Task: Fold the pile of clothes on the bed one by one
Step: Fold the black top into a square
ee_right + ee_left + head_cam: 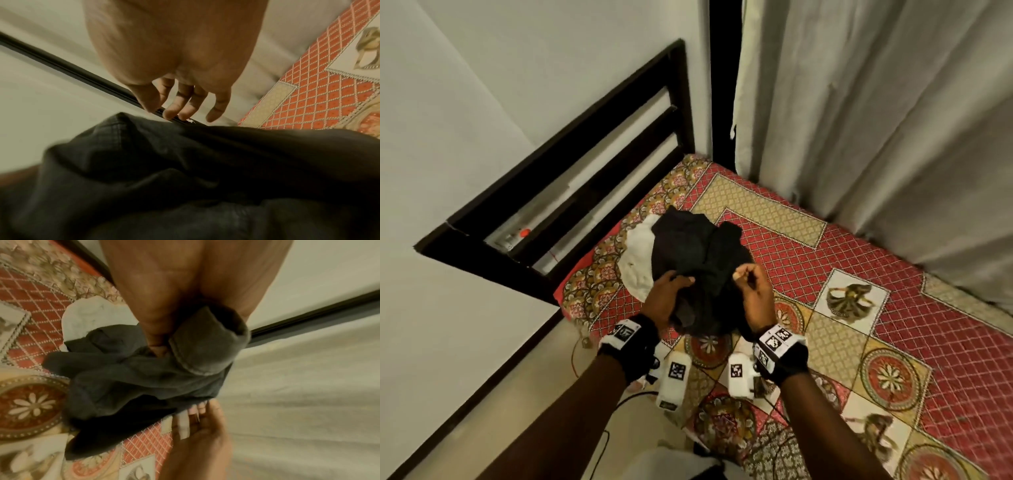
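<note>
From the head view I see the pile of clothes [698,260] near the 9 o'clock corner of the bed [859,308], on a red and gold patterned bedspread [945,359]. On top lies a crumpled black garment [702,253]; a white garment [640,257] shows from under it on its 9 o'clock side. My left hand [666,296] is at the 7 o'clock edge of the black garment, and the left wrist view shows its thumb and fingers curled round a hemmed fold of the dark cloth, so that grip is closed on the black garment. My right hand [753,291] hovers just above the garment's 5 o'clock edge; in the right wrist view its fingers [174,108] hang loosely spread above the cloth and hold nothing, so that grip is open, though in the head view the thumb and forefinger come near each other. I cannot tell whether the fingertips touch the fabric. Beyond the pile, at 10 o'clock, stands the dark wooden headboard [619,137] against a white wall [465,102]. Pale curtains [876,120] hang along the bed's far side from 12 to 3 o'clock. Both wrists carry black straps with white marker blocks [779,342].
</note>
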